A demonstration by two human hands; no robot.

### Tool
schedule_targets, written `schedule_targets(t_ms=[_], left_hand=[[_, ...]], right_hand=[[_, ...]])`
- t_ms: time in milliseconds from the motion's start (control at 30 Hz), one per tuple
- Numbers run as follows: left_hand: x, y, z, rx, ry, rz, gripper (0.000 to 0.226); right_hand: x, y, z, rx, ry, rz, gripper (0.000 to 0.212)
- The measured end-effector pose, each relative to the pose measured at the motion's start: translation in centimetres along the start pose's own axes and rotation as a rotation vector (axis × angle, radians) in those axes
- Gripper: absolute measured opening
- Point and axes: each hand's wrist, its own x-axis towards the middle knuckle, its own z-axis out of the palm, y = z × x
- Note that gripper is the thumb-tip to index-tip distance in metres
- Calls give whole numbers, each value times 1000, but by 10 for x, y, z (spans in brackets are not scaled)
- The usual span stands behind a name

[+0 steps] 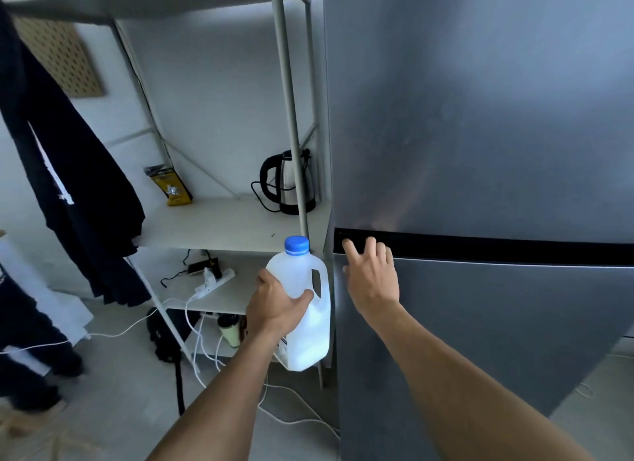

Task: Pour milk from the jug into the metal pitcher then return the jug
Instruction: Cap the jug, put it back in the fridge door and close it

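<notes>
Gripping a plastic milk jug [308,330] around its body, thumb just beside the moulded handle, a person's left hand [274,309] holds the container upright in the air, close to the left edge of a tall steel-grey fridge [480,117]. The jug's blue cap [296,245] is on its neck, and its lower part looks whiter than its top. The right hand [372,275] is spread wide and holds nothing; it lies against the top of the fridge's lower door [497,323], fingertips reaching the dark band [480,249] that divides the two doors. Whether they hook into that band cannot be told. Both fridge doors appear closed. Behind the jug stands a pale shelf unit [223,220] carrying a steel kettle [288,186] with a black handle and, well apart from it, a yellow bag [175,189]. One shelf below lies a white power strip [216,278], with white cables [206,351] trailing to the floor. A dark garment [68,186] hangs at the left, in front of a wall-mounted pegboard [61,59].
</notes>
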Motion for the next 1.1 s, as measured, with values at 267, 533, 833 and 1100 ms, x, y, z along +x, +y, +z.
schedule_targets(t_ms=[267, 533, 833, 1100], left_hand=[[-31, -21, -14, 42, -24, 81, 71], [-88, -35, -37, 40, -68, 150, 70], [-162, -22, -49, 63, -126, 263, 72], [-224, 25, -39, 91, -126, 292, 77]], right_hand=[[-75, -1, -22, 137, 124, 19, 46], [-145, 3, -76, 552, -12, 154, 24], [-211, 32, -154, 697, -3, 538, 38], [-273, 82, -197, 546, -126, 548, 40]])
